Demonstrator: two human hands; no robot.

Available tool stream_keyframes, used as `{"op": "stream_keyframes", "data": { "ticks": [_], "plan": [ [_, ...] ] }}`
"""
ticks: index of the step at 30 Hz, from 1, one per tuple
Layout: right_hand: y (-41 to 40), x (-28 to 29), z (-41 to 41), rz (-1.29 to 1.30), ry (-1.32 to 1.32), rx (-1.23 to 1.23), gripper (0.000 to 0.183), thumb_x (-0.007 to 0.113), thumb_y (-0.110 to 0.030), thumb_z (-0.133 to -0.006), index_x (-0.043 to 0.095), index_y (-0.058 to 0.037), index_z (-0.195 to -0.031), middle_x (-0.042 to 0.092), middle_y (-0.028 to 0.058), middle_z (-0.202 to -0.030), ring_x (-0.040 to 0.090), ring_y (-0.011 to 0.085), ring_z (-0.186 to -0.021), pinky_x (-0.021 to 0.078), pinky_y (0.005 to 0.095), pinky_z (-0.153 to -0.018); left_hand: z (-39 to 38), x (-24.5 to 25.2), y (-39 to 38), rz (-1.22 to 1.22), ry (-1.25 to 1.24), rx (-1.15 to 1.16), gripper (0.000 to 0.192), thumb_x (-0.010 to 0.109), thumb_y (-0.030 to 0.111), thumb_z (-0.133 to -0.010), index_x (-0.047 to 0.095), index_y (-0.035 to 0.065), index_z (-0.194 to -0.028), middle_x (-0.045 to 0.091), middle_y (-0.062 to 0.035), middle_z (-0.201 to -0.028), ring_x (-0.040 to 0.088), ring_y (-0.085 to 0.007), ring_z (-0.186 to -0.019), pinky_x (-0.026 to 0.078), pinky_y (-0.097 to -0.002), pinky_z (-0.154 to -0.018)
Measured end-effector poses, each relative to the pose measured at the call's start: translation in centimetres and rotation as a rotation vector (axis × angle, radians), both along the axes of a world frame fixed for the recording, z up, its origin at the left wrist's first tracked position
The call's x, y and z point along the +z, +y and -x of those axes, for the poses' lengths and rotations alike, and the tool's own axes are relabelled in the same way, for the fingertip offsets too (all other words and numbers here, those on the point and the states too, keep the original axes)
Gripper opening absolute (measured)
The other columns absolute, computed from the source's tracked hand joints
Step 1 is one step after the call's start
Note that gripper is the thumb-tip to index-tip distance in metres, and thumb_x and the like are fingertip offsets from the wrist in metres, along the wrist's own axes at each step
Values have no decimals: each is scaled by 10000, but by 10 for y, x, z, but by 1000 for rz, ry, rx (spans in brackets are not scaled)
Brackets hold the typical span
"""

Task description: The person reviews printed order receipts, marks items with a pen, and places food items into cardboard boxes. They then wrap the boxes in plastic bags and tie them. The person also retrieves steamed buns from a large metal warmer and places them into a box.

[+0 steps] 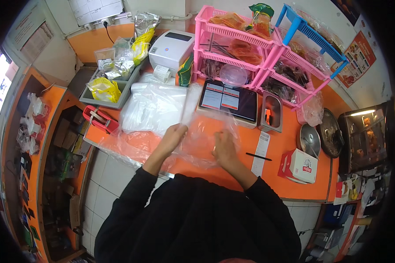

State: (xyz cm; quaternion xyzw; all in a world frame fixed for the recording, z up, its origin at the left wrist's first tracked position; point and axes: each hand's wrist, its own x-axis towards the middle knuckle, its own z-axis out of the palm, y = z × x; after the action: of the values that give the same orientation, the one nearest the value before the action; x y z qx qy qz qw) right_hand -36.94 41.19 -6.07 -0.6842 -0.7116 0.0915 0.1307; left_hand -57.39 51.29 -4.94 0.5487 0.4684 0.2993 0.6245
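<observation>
Between my two hands stretches a clear plastic bag [199, 138], above the orange counter. My left hand [172, 138] grips its left side near the stack of clear plastic bags [154, 107]. On the other side, my right hand [224, 149] has its fingers curled into the film; some of it is blurred. More loose clear plastic [138, 144] lies along the counter's front edge, left of my left hand. Behind the held bag is a tablet [230, 100] with its screen lit. A paper receipt [260, 151] and a black pen [258, 156] lie right of my right hand.
A red tape dispenser [100, 119] and a grey divided tray [118, 93] stand at the left. Behind are a white label printer [171, 49] and pink basket racks [233, 34]. Rightward stand a steel container [271, 111], a printed food box [299, 166] and a steel bowl [308, 139].
</observation>
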Motion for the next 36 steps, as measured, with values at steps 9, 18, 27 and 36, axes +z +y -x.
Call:
{"op": "stream_keyframes", "data": {
  "ticks": [9, 18, 27, 36],
  "plan": [
    [-5, -1, -28, 256, -107, -20, 865, 783, -354, -760, 347, -43, -1439, 334, 225, -1454, 385, 429, -1317, 371, 612, -1031, -1, 33, -10, -902, 983, 127, 406, 665, 287, -728, 590, -8, -997, 610, -188, -1022, 589, -377, -999, 469, -440, -852],
    [-9, -32, -36, 279, -11, 114, 906, 843, -282, -674, 378, -80, -1425, 403, 210, -1400, 397, 421, -1296, 410, 564, -1016, -54, -46, -20, -919, 651, -709, 514, 689, 129, -759, 511, -1, -1223, 572, -175, -1183, 561, -349, -1124, 469, -449, -928],
    [6, 35, -80, 773, -341, 413, 863, 825, -418, -654, 442, -256, -1411, 408, 127, -1470, 441, 367, -1301, 389, 639, -983, -46, -22, -2, -600, 773, -934, 526, 813, 264, -696, 611, -13, -1094, 654, -222, -1087, 654, -362, -965, 517, -446, -826],
    [9, -25, -36, 216, -428, 166, 461, 754, -400, -764, 667, -10, -993, 660, 175, -1044, 625, 357, -1012, 490, 463, -858, -42, -35, -6, -1260, 1048, -856, 485, 770, 315, -756, 624, -9, -1086, 629, -187, -1121, 645, -313, -995, 516, -405, -845]
  ]
}}
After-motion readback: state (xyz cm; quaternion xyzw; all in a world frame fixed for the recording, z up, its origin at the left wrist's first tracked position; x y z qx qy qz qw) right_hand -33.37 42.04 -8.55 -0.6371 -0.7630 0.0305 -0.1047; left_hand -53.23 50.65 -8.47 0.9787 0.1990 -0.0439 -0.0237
